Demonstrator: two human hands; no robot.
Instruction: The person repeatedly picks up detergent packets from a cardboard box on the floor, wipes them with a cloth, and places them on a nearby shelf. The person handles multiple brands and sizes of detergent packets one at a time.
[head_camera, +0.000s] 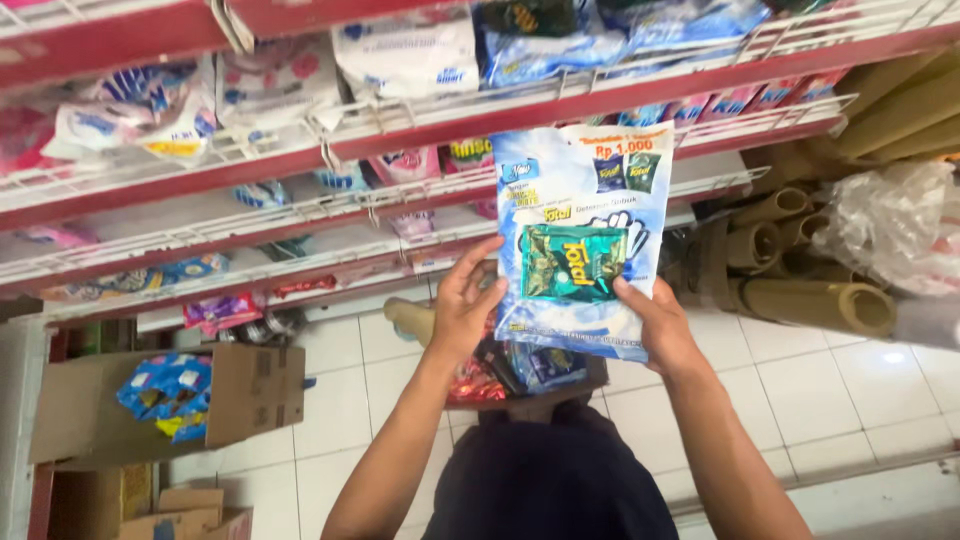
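From the head camera, the person is holding up a flat blue-and-white detergent pack (580, 240) with both hands, in front of the red shelves. The left hand (465, 310) is gripping the pack's lower left edge, fingers curled tight against that edge with the thumb lying along the front face. The right hand (655, 320) is pinching the lower right edge, its thumb pressing on the front near the bottom corner, its fingers hidden behind the pack. Between the two grips, on the face of the pack, a small green sachet (573, 262) is sitting, just inward of both thumbs.

Above the grips, the pack's top edge is overlapping the red wire-fronted shelves (420, 130), which are carrying more bagged goods in white, blue and pink. Below the hands, more packets (520, 370) are resting in a pile against the person's dark clothing. Well left of the left hand, an open cardboard box (250, 390) with blue packets inside is standing on the white tiled floor (880, 390). Right of the right hand, brown paper rolls (800, 290) are lying stacked, with a clear plastic bag (890, 220) above them.
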